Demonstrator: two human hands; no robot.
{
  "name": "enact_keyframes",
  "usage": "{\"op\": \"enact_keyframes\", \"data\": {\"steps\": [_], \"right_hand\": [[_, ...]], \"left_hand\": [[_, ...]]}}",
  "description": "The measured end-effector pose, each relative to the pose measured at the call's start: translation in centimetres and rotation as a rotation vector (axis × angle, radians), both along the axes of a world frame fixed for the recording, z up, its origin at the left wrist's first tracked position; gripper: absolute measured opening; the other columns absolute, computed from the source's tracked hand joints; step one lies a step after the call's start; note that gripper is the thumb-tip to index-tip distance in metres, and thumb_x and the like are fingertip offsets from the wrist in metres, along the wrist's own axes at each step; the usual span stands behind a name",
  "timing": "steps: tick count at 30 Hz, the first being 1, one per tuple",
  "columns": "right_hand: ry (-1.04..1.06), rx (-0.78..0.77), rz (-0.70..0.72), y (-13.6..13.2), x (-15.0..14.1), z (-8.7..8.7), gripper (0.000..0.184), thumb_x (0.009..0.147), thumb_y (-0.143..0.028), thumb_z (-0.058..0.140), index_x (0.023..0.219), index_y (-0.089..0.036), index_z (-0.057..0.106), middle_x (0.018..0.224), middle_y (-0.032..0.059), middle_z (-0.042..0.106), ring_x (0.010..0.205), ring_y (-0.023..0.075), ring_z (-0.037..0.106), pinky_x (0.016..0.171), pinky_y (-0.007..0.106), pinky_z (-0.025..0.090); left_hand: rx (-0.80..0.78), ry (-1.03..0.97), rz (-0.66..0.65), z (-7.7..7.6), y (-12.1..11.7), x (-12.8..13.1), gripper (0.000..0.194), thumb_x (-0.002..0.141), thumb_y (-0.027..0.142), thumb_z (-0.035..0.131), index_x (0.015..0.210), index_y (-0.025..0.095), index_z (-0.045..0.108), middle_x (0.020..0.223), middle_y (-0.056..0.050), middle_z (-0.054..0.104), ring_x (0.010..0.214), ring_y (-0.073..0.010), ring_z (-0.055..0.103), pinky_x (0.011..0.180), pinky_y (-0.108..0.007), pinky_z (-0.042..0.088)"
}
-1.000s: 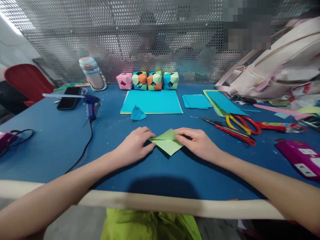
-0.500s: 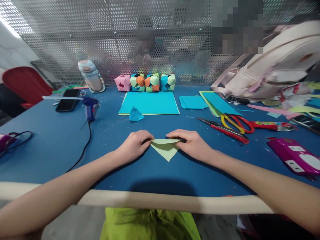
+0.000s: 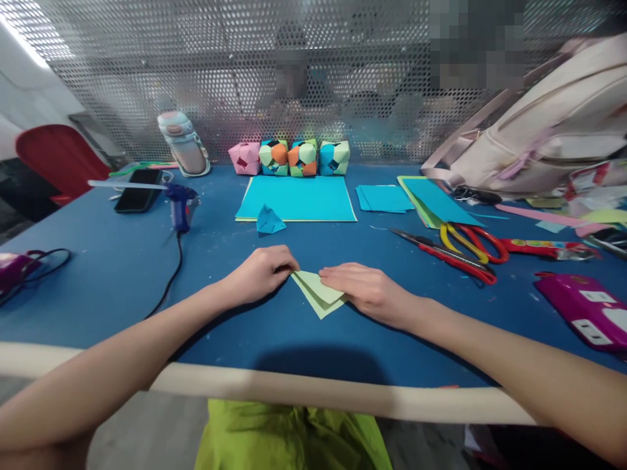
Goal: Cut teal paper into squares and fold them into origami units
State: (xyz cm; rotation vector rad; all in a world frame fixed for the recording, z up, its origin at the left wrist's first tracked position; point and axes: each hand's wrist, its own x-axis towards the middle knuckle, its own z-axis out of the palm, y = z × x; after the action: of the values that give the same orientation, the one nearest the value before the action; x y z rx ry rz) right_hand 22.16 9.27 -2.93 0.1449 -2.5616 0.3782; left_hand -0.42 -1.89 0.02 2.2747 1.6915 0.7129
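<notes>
A small pale green sheet of paper, folded with its point toward me, lies on the blue table between my hands. My left hand is closed, pinching the paper's left corner between thumb and fingers. With fingers stretched out, my right hand lies over the paper's right side and presses the upper layer down. That hand's thumb is mostly hidden. Just beyond my left hand stands a small folded blue paper piece, close to a stack of large blue sheets.
Folded paper cubes line the back. Smaller blue sheets, scissors, a red-handled cutting tool and a purple power strip lie to the right. A blue glue gun, phone and bottle are left.
My right hand has moved from pinching the paper's right corner to lying flatter across it. The upper layer now folds down toward me. My left hand keeps its corner.
</notes>
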Motion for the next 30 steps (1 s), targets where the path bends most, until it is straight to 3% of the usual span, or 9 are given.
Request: {"op": "enact_keyframes", "data": {"steps": [8, 21, 30], "right_hand": [[-0.059, 0.113, 0.074, 0.0, 0.2, 0.2, 0.038, 0.093, -0.005, 0.034, 0.116, -0.010, 0.063, 0.120, 0.0151, 0.066, 0.119, 0.0208, 0.057, 0.099, 0.043, 0.052], [-0.034, 0.219, 0.106, -0.3, 0.0, 0.6, 0.037, 0.092, -0.003, 0.033, 0.113, -0.008, 0.063, 0.114, 0.0147, 0.069, 0.115, 0.0219, 0.061, 0.097, 0.040, 0.053], [0.022, 0.237, 0.117, -0.4, -0.2, 0.7, 0.032, 0.092, -0.002, 0.035, 0.108, -0.003, 0.063, 0.109, 0.0166, 0.070, 0.109, 0.0255, 0.064, 0.092, 0.042, 0.056]], "left_hand": [[-0.054, 0.056, 0.007, 0.3, 0.2, -1.1, 0.021, 0.088, 0.014, 0.047, 0.084, 0.014, 0.067, 0.083, -0.005, 0.063, 0.078, -0.0136, 0.060, 0.073, -0.025, 0.048], [-0.058, 0.052, 0.001, 0.5, 0.1, -0.9, 0.020, 0.086, 0.010, 0.046, 0.082, 0.013, 0.066, 0.082, -0.005, 0.060, 0.078, -0.0137, 0.057, 0.073, -0.025, 0.045], [-0.085, -0.005, -0.006, 0.5, 0.1, -1.0, 0.017, 0.086, 0.017, 0.050, 0.078, 0.015, 0.065, 0.080, -0.003, 0.059, 0.077, -0.0138, 0.057, 0.073, -0.026, 0.044]]}}
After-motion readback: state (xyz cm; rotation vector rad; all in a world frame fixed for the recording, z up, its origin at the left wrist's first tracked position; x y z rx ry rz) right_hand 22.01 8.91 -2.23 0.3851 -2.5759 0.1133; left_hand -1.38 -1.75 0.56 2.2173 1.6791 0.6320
